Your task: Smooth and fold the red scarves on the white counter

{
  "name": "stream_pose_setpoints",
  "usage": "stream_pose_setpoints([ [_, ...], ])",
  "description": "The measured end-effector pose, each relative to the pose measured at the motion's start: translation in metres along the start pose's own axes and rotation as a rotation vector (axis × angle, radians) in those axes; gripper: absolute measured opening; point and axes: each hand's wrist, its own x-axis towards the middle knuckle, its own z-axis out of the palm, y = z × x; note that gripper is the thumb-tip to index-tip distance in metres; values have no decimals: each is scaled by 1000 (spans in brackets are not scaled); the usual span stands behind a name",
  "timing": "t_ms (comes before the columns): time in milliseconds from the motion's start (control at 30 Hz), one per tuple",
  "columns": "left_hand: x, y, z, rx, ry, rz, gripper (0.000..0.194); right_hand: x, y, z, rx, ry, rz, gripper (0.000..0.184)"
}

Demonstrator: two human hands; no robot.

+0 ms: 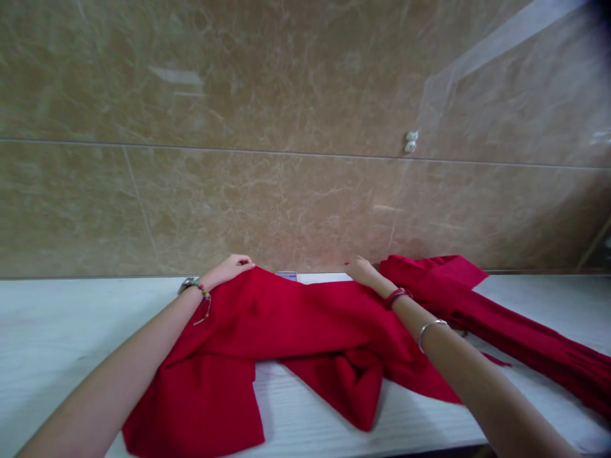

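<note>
A red garment [286, 331] lies spread across the white table [57, 331], one long part trailing off to the right. My left hand [229, 267] rests at the garment's far left edge, fingers curled over the cloth. My right hand [363, 270] lies on the far edge a little to the right, fingers closed on the fabric. Both wrists wear bracelets, and the left one also carries a watch.
A brown marble-tiled wall [305, 127] rises right behind the table. A small pale object [286, 275] peeks out between my hands at the table's back edge. A small white fitting [410, 142] sits on the wall.
</note>
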Motion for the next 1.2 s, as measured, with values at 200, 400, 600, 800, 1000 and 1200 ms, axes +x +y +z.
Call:
stream_pose_setpoints([
  [200,-18,86,-4,32,-118,215,35,-15,-90,-29,538,189,-524,43],
  [400,-63,135,-10,116,-104,295,28,-48,-126,-56,768,143,-533,20],
  [600,-93,108,-16,53,-11,145,31,-54,-120,-72,717,303,-320,14],
  [800,-110,65,-41,17,-139,-5,36,-42,-73,-63,656,400,-27,12],
  [1000,-113,75,-43,-46,-29,26,35,-44,-83,-60,493,136,-123,25],
  [1200,-113,110,-40,-62,-29,144,31,-56,-155,-79,729,82,-591,50],
])
